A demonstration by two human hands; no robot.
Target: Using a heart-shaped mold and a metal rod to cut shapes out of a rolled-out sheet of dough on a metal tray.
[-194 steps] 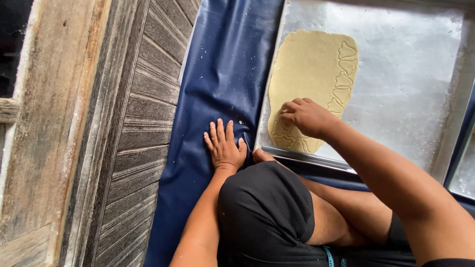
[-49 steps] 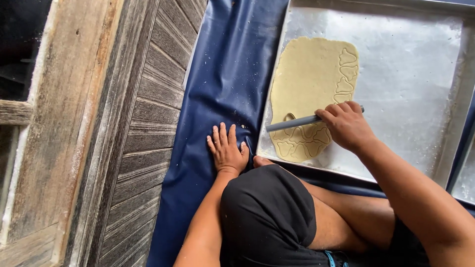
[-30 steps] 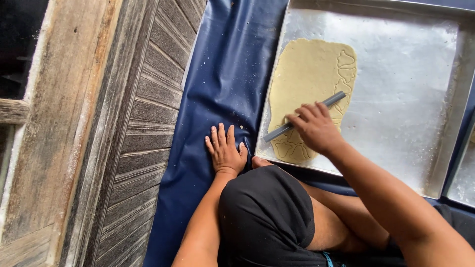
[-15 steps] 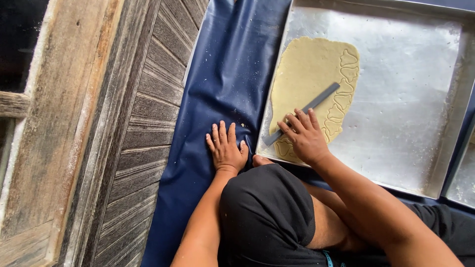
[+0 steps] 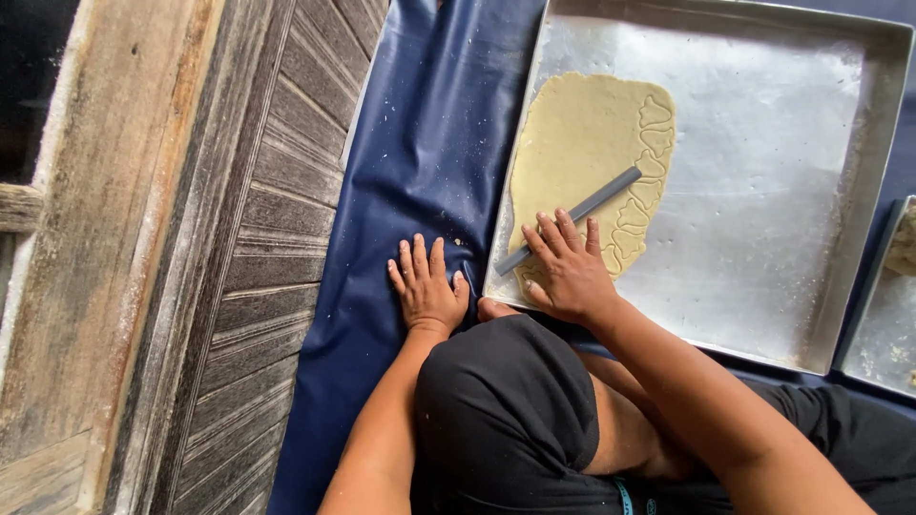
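The right hand (image 5: 570, 270) lies palm down on the near end of a thin grey rod (image 5: 570, 219), fingers (image 5: 556, 229) spread flat across it rather than curled round it. The rod lies slantwise on the dough (image 5: 582, 143), its near tip at about 7 o'clock of the sheet, close to the tray's left wall, and its far tip pointing to 2 o'clock. The dough is a pale yellow sheet, rolled thin, in the left half of a big square metal tray (image 5: 782, 191) (its floor dusted with flour). Along the sheet's right edge, from 1 to 5 o'clock, runs a row of cut-out outlines.

The left hand (image 5: 427, 291) rests flat on the dark blue sheet (image 5: 420, 143) at 9 o'clock of the right hand, just outside the tray's near left corner, fingers fanned apart, holding nothing. A knee in black cloth (image 5: 501, 410) sits at 6 o'clock of both hands. Weathered wooden boards (image 5: 277, 238) border the blue sheet at 9 o'clock. A second tray (image 5: 883, 324) shows at the right edge, its contents too cropped to tell.
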